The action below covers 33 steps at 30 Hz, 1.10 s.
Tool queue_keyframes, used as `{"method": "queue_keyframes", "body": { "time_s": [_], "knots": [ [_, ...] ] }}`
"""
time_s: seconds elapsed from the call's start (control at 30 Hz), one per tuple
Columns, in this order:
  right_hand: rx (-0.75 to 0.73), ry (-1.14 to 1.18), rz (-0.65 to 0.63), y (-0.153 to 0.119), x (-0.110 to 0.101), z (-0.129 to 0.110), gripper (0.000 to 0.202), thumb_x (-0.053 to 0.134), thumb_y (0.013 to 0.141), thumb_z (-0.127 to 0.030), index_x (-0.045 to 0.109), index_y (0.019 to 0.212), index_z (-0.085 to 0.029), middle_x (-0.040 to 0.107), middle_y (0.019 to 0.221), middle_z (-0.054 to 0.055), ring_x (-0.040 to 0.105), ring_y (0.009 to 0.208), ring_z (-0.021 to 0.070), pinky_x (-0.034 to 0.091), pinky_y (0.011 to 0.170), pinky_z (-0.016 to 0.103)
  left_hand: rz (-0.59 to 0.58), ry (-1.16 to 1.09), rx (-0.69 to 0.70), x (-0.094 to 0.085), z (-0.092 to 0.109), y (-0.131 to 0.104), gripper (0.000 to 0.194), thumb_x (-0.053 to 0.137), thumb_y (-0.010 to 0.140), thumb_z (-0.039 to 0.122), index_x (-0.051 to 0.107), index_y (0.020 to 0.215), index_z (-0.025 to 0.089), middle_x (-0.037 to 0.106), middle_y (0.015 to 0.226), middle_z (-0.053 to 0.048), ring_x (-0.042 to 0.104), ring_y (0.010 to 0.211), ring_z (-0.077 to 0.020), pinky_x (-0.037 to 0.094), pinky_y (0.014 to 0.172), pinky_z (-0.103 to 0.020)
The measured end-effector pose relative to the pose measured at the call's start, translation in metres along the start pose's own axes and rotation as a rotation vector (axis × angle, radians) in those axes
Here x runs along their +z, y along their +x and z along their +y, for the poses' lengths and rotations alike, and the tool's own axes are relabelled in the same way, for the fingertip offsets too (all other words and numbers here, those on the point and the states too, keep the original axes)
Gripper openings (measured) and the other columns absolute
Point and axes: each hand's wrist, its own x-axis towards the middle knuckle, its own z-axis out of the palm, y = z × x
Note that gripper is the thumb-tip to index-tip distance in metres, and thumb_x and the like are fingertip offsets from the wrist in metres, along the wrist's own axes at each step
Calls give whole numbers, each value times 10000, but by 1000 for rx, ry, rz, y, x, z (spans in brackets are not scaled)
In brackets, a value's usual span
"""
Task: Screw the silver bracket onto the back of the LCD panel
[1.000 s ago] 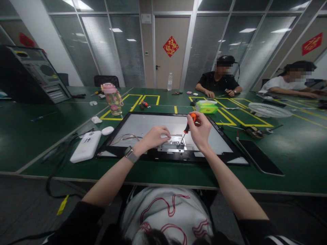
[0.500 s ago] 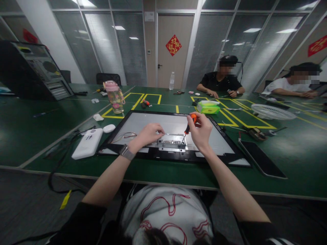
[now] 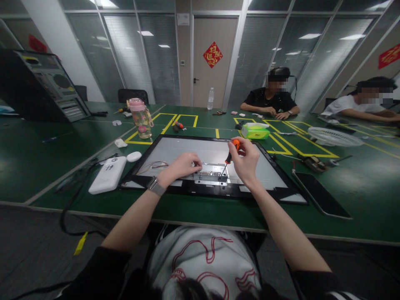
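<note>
A flat panel (image 3: 175, 148) with a black frame lies on the green table. On its near middle part sits a metal bracket (image 3: 210, 176). My right hand (image 3: 245, 160) is closed round the orange and black handle of a screwdriver (image 3: 229, 156), whose shaft slants down to the bracket's right end. My left hand (image 3: 184, 166), with a watch on the wrist, is at the bracket's left end, fingers bent and close together; whether they pinch anything is hidden. Thin wires (image 3: 153, 165) lie on the panel left of it.
Left of the panel are a white power bank (image 3: 108, 175), a white case (image 3: 134, 156) and a pink-lidded bottle (image 3: 139, 118). A phone (image 3: 321, 195) lies at right. Behind stand a green tissue pack (image 3: 255, 131) and a water bottle (image 3: 211, 98). Two people sit across the table.
My left hand's fingers have shifted very slightly at the bracket's left end. The screwdriver stays at the same spot. Across the table, one person's hands have come together.
</note>
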Motion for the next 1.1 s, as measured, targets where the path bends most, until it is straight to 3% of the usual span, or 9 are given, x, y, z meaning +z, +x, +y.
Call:
{"method": "queue_keyframes", "body": {
  "time_s": [0.23,0.6,0.83,0.97,1.1],
  "knots": [
    [-39,158,-199,2,-3,0,226,530,892,-297,622,1082,-214,662,852,26,620,683,141,521,631,280,-79,-95,-33,-7,6,-4,217,637,815,373,687,789,163,634,864,-38,588,802,-166,435,768,-281],
    [-90,127,-200,5,-6,-3,177,594,858,-272,673,1014,-240,605,866,26,576,765,156,508,666,288,-145,-122,12,3,-2,-4,196,742,716,319,615,765,178,513,898,-6,519,840,-159,404,774,-270],
    [31,304,-294,10,-9,1,211,632,831,-263,682,1035,-245,585,877,18,592,811,150,524,780,321,-157,-130,13,4,-5,-2,199,740,718,328,619,766,177,505,887,-5,512,827,-155,406,783,-277],
    [81,366,-426,15,-19,-5,209,672,802,-274,695,1007,-243,640,935,26,636,816,156,555,815,355,-134,-130,32,4,-3,-4,180,721,737,326,617,768,182,514,890,-3,521,848,-154,409,788,-273],
    [141,444,-581,22,-30,-7,298,642,837,-332,661,1113,-220,705,1001,67,682,904,203,569,857,422,-124,-143,35,1,0,-4,220,679,775,398,634,775,183,551,882,-14,543,856,-164,425,793,-284]
  ]
}}
